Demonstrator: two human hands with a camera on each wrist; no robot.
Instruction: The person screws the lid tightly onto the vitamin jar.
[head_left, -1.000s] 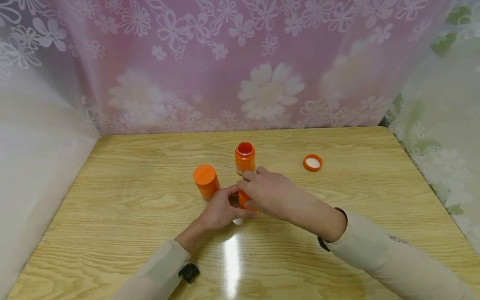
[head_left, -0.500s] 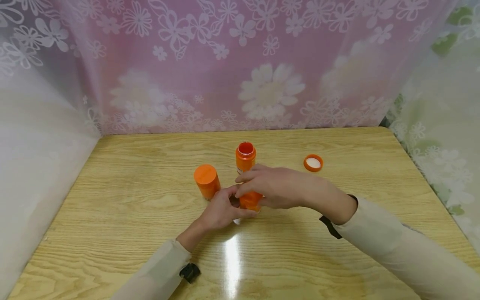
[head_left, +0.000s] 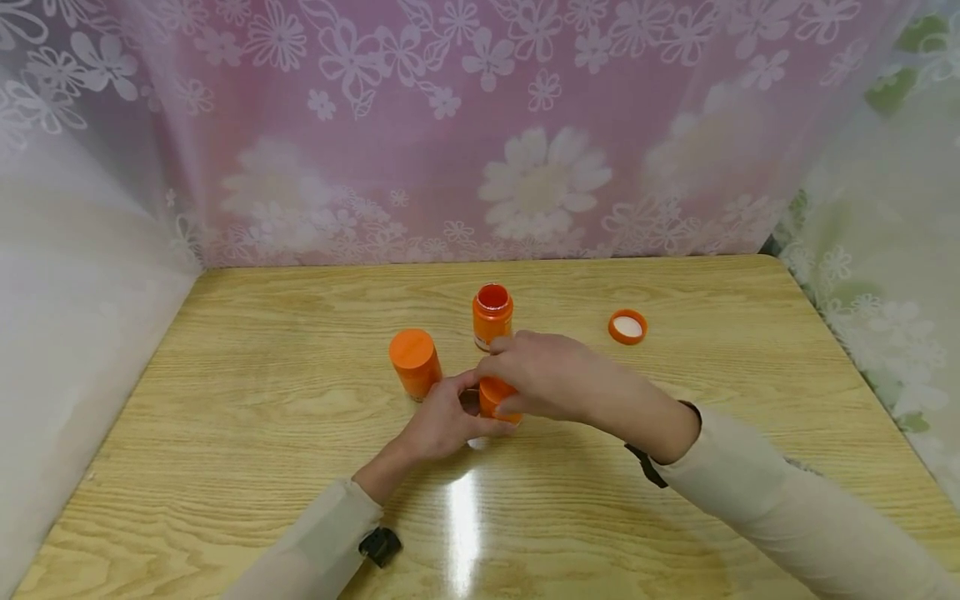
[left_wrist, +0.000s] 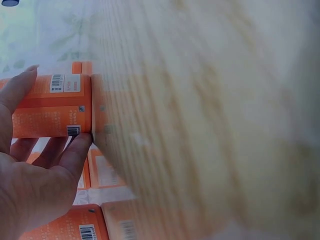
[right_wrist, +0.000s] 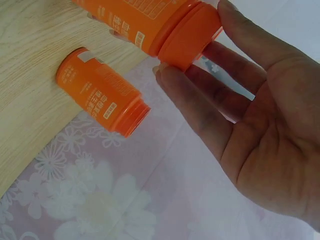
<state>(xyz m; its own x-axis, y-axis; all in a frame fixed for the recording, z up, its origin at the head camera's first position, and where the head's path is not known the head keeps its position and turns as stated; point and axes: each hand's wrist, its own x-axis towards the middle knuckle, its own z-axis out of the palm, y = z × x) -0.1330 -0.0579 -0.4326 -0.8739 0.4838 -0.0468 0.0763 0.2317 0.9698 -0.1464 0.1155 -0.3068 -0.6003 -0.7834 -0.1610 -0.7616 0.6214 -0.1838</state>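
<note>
While left hand (head_left: 442, 421) curls fingers round orange bottle (left_wrist: 47, 107), right hand (head_left: 551, 379) pinches its cap (right_wrist: 187, 37); uncapped bottle (head_left: 492, 318) stands toward table's (head_left: 637, 500) far edge, loose cap (head_left: 627, 327) toward far right corner.

head looks down, wrist views close, sharing bottles (head_left: 493, 402).
</note>
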